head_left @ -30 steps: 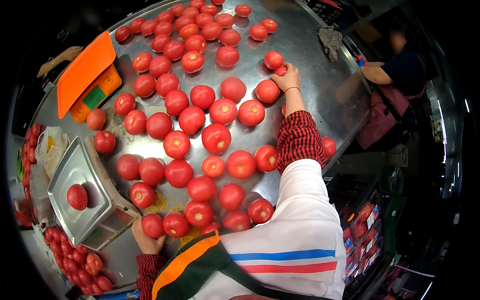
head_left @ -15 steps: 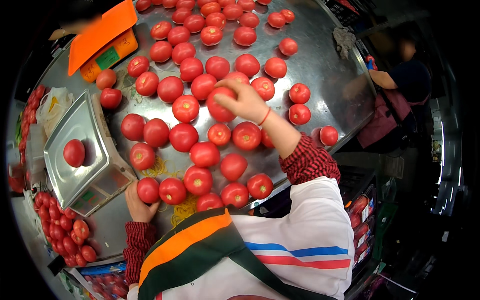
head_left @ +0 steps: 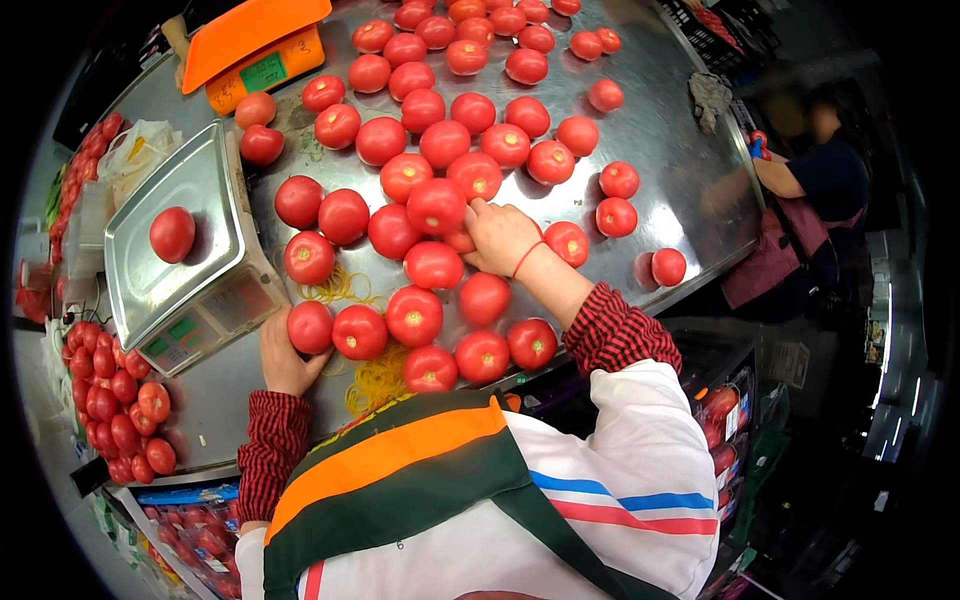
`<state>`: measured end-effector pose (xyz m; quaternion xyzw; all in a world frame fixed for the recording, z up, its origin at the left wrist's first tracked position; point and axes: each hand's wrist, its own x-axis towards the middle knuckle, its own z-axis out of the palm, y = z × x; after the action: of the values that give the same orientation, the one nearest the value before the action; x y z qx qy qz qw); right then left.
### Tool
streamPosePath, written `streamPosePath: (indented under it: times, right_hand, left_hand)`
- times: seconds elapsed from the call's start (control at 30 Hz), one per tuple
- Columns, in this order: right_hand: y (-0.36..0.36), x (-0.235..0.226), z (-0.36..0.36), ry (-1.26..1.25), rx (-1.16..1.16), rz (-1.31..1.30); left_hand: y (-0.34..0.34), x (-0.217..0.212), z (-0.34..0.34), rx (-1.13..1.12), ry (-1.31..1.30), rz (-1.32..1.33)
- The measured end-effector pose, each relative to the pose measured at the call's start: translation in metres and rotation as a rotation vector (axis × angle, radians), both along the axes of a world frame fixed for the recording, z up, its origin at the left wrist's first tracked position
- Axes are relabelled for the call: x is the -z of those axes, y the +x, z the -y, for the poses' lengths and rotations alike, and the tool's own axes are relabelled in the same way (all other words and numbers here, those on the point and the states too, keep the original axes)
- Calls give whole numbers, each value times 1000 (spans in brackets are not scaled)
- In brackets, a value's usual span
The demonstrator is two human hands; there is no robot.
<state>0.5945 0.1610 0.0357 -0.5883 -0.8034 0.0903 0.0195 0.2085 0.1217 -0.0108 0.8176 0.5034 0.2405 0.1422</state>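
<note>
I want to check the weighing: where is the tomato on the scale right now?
In the head view, the lone tomato sits on the steel scale pan at the left of the table, above the left hand.

Bright overhead light, glare on steel table (head_left: 690,190), fisheye-bent dark rim.

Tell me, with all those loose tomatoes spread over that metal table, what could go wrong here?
Two risks stand out. One tomato sits close to the table's far edge; a nudge from the right hand, reaching in among the packed tomatoes, might roll neighbours outward until it drops. Near the left hand, which touches another tomato, yellow rubber bands lie loose under the fruit and could snag fingers or get swept off the front edge.
</note>
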Motion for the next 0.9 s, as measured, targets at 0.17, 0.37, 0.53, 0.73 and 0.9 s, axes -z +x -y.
streamPosePath:
  times: [0.17, 0.37, 0.53, 0.73, 0.9]
  right_hand:
    - [15, -13, 2, -57, 79, -380]
    - [39, -86, 33, -164, 275, -730]
    - [94, -79, 98, -392, 470, -102]
    - [95, -45, 122, -528, 527, 71]
    - [77, -59, 102, -386, 549, 177]
  left_hand:
    - [-3, -1, 0, 7, 28, 2]
    - [-5, 6, -1, 13, 47, 31]
    - [-3, 4, 2, 6, 16, 84]
    - [-5, 9, 0, 18, 37, 93]
    - [-7, 10, 0, 18, 55, 93]
